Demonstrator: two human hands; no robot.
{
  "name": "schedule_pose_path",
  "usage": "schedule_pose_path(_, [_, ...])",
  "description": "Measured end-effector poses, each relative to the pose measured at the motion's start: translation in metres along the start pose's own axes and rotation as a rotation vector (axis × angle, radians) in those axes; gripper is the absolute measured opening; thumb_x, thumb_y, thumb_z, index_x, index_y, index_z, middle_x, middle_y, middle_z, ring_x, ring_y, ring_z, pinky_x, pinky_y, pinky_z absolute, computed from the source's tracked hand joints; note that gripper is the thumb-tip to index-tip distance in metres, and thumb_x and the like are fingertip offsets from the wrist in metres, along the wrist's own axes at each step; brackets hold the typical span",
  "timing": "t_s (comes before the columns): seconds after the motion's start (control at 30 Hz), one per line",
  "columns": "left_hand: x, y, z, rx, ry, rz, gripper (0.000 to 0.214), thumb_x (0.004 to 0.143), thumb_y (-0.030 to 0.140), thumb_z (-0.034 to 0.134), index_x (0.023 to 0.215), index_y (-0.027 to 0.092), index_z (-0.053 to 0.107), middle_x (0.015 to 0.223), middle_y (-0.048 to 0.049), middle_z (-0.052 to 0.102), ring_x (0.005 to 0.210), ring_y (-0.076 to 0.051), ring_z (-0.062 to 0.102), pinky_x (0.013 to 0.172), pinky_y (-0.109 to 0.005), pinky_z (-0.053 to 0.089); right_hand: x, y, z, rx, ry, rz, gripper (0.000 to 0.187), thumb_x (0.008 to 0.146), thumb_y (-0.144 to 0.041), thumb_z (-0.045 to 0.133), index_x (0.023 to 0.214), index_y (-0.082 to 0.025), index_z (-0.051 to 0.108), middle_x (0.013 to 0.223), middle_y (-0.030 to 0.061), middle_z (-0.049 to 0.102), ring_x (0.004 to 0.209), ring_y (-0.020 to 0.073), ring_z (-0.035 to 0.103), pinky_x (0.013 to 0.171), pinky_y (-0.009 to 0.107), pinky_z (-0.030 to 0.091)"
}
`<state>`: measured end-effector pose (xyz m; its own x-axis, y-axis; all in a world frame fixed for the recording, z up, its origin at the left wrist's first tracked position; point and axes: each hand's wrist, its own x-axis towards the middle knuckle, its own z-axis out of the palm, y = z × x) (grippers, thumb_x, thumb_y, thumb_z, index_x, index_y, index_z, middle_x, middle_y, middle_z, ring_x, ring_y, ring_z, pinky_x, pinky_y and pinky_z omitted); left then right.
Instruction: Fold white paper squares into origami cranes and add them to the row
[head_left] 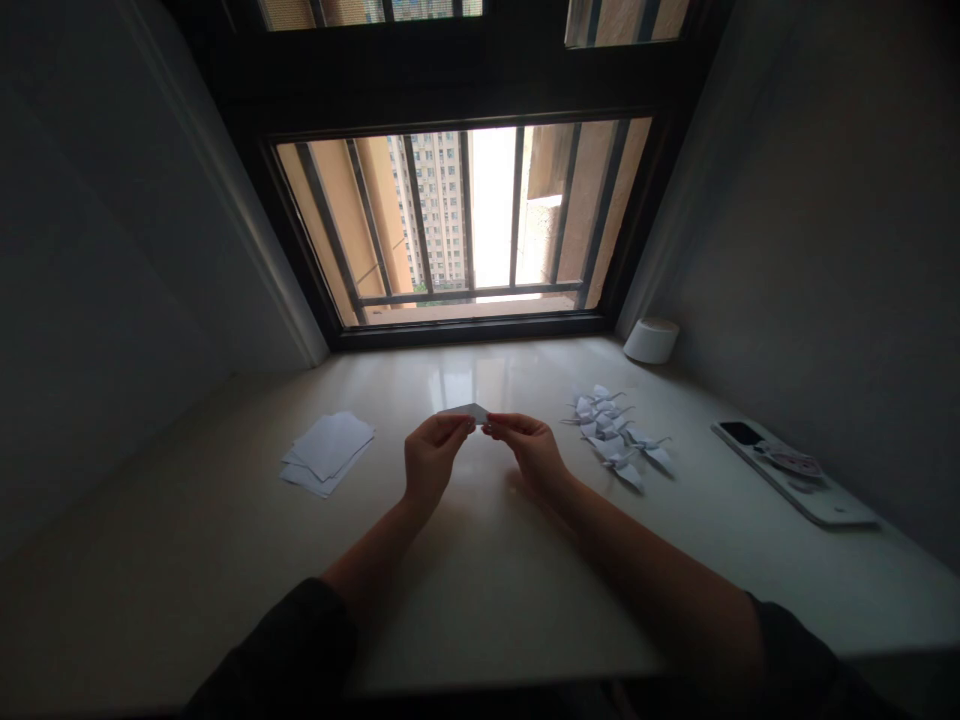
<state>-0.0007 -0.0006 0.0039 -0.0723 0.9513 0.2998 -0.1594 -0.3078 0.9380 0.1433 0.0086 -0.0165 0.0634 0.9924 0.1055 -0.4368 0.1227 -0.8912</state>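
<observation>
A small folded piece of white paper (469,411) is held up above the pale tabletop (480,560), in front of the window. My left hand (433,458) pinches its left end with the fingers curled. My right hand (527,447) pinches its right end in the same way. Both forearms reach in from the bottom edge in dark sleeves. To the left lies a loose stack of white paper sheets (327,451). Right of my hands sits a cluster of several folded paper cranes (615,430).
A barred window (465,225) fills the far wall. A white round container (651,340) stands at the back right corner. A white tablet-like slab (795,472) with a dark phone (741,432) on it lies along the right wall. Grey walls close in on both sides.
</observation>
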Motion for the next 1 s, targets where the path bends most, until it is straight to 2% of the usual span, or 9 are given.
schedule_pose_path(0.3, [0.0,0.003,0.002,-0.027,-0.004,-0.033,0.023,0.068,0.031,0.073,0.081,0.014,0.063,0.081,-0.0075,0.072,0.075,-0.021,0.068,0.072,-0.034,0.052,-0.001,-0.004,0.002,-0.052,-0.008,-0.027,0.027,0.057,-0.032,0.079,0.081,-0.021,0.074,0.07,0.0043,0.072,0.068,0.02,0.066,0.072,0.036,0.049])
schedule_pose_path(0.43, [0.001,0.002,0.001,-0.037,0.009,-0.037,0.026,0.068,0.03,0.073,0.072,0.017,0.051,0.073,-0.0047,0.072,0.072,-0.02,0.069,0.068,-0.031,0.052,-0.001,-0.002,0.001,-0.029,-0.026,-0.039,0.036,0.06,-0.03,0.078,0.094,-0.022,0.072,0.071,0.0034,0.073,0.068,0.0184,0.066,0.073,0.035,0.048])
schedule_pose_path(0.57, [0.003,0.001,0.0,-0.047,0.036,-0.026,0.035,0.067,0.03,0.073,0.07,0.019,0.04,0.071,-0.0022,0.071,0.07,-0.021,0.07,0.065,-0.03,0.052,-0.001,-0.003,0.0,-0.035,-0.064,-0.046,0.037,0.063,-0.031,0.076,0.099,-0.022,0.07,0.073,0.0043,0.073,0.071,0.0185,0.066,0.075,0.036,0.047])
schedule_pose_path(0.83, [0.004,0.0,0.0,-0.064,0.055,-0.025,0.038,0.067,0.031,0.073,0.068,0.019,0.036,0.067,-0.0002,0.069,0.071,-0.022,0.07,0.067,-0.032,0.053,-0.004,-0.011,0.002,-0.12,-0.1,-0.095,0.047,0.07,-0.04,0.069,0.114,-0.024,0.063,0.077,0.0039,0.073,0.078,0.0221,0.067,0.081,0.041,0.047])
schedule_pose_path(1.0, [0.006,0.003,-0.002,-0.031,0.06,-0.015,0.04,0.066,0.033,0.073,0.067,0.019,0.036,0.066,0.0001,0.067,0.071,-0.022,0.07,0.067,-0.032,0.053,-0.004,-0.013,0.0,-0.134,-0.125,-0.081,0.042,0.075,-0.045,0.062,0.11,-0.022,0.064,0.081,0.0055,0.073,0.081,0.0227,0.067,0.081,0.04,0.047])
